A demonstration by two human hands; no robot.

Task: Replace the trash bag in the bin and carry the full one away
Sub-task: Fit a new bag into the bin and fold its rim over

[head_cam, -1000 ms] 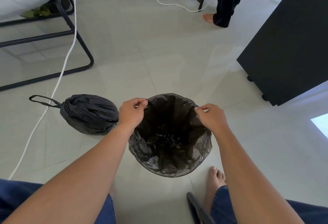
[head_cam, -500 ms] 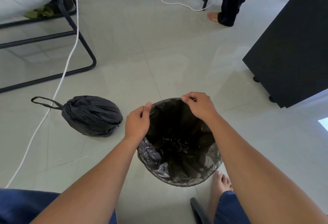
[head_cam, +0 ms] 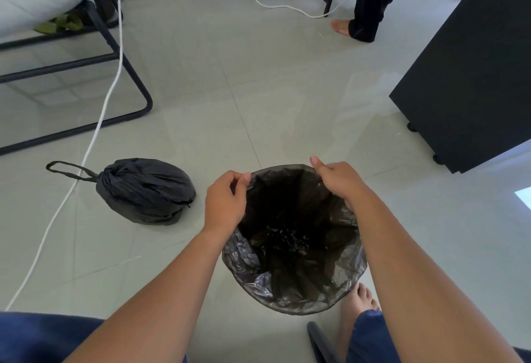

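The bin [head_cam: 296, 309] stands on the floor by the person's bare foot, with the new bag [head_cam: 293, 236] inside it. The left hand [head_cam: 225, 200] pinches the bag's edge at the bin's far left rim. The right hand [head_cam: 336, 178] pinches the edge at the far rim. A good way is to pull the edge flat and fold it down all around the rim. The full bag [head_cam: 146, 190], tied shut, lies on the floor left of the bin.
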